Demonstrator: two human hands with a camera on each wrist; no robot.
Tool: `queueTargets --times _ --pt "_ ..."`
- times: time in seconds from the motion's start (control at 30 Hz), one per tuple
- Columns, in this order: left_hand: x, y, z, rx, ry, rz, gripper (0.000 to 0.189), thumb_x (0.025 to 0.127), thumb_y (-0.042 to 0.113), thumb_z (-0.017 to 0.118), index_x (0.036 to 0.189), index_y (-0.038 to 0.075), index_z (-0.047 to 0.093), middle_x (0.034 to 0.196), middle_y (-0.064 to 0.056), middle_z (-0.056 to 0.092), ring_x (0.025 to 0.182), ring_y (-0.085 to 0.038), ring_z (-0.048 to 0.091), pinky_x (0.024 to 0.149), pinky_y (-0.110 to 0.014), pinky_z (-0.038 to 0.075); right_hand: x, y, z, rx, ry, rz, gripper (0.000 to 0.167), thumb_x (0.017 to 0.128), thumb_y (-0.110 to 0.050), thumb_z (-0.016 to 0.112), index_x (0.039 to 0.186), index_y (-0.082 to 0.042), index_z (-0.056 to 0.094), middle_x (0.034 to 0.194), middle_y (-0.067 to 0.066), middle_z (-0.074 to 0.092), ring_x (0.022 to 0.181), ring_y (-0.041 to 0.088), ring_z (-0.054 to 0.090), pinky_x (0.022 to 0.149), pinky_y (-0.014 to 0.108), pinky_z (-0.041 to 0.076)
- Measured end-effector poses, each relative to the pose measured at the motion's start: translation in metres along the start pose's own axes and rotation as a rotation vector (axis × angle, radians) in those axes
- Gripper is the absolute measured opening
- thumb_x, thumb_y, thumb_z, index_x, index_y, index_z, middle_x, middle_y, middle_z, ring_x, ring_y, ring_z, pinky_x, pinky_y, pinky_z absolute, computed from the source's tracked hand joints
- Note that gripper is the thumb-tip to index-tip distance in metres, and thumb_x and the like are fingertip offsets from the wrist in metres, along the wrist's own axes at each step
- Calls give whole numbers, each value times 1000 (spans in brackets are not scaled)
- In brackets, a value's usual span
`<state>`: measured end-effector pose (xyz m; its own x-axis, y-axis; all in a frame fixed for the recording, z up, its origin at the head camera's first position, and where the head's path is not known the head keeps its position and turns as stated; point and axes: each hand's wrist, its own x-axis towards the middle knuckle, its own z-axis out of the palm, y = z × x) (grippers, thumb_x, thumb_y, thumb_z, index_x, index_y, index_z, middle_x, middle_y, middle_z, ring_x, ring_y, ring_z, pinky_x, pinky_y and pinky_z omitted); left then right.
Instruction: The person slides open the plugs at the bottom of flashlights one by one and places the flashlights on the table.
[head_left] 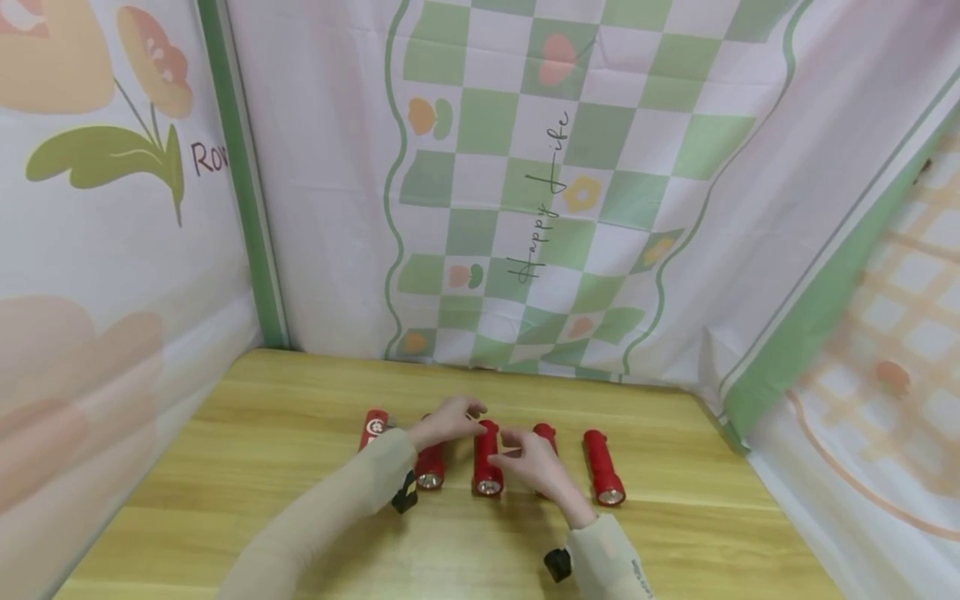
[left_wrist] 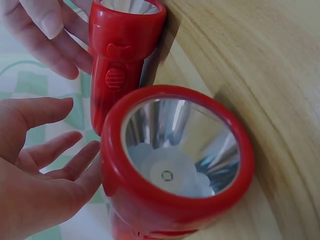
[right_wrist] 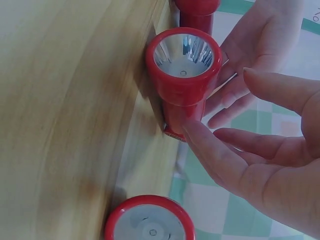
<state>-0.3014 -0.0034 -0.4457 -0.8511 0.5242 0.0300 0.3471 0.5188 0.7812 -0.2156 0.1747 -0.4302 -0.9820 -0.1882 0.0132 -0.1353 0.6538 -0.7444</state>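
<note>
Several red flashlights lie in a row on the wooden table, lens ends toward me. The middle flashlight (head_left: 487, 460) lies between my two hands. My left hand (head_left: 448, 422) reaches over the flashlight to its left (head_left: 430, 468), fingertips near the middle one's far end. On the other side, my right hand (head_left: 534, 460) has loosely bent fingers, with fingertips right at the middle flashlight's barrel (right_wrist: 182, 112). It partly covers another flashlight (head_left: 546, 433). In the left wrist view, the left hand (left_wrist: 50, 170) is spread beside a large silver lens (left_wrist: 182, 150). Neither hand grips anything.
One more flashlight (head_left: 602, 467) lies at the right end of the row. At the left end is a red object (head_left: 373, 427) with a white round mark, partly behind the left sleeve. Patterned cloth (head_left: 495, 208) hangs behind and beside the table (head_left: 300, 400).
</note>
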Motion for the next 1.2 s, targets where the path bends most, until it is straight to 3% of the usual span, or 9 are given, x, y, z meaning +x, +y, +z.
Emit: queueTargets --times 0.2,0.67,1.2 --pt "-1 3 4 -3 6 2 43 86 6 70 124 -10 60 121 -25 66 112 -36 63 100 -46 53 -1 0 1 -5 4 4 51 86 -16 75 126 11 59 125 32 63 102 39 71 88 46 60" --pt "1 3 8 -3 -14 -62 46 87 9 70 127 -10 58 125 -26 64 116 -37 62 103 -47 52 2 0 6 -28 -4 31 44 88 -15 73 124 9 62 125 29 64 103 38 71 88 45 60" --pt "4 0 14 38 -4 -43 41 84 7 72 121 -9 62 116 -22 68 108 -34 64 98 -45 53 4 4 10 -42 -3 18 36 88 -15 73 117 5 66 118 22 70 102 35 71 85 43 60"
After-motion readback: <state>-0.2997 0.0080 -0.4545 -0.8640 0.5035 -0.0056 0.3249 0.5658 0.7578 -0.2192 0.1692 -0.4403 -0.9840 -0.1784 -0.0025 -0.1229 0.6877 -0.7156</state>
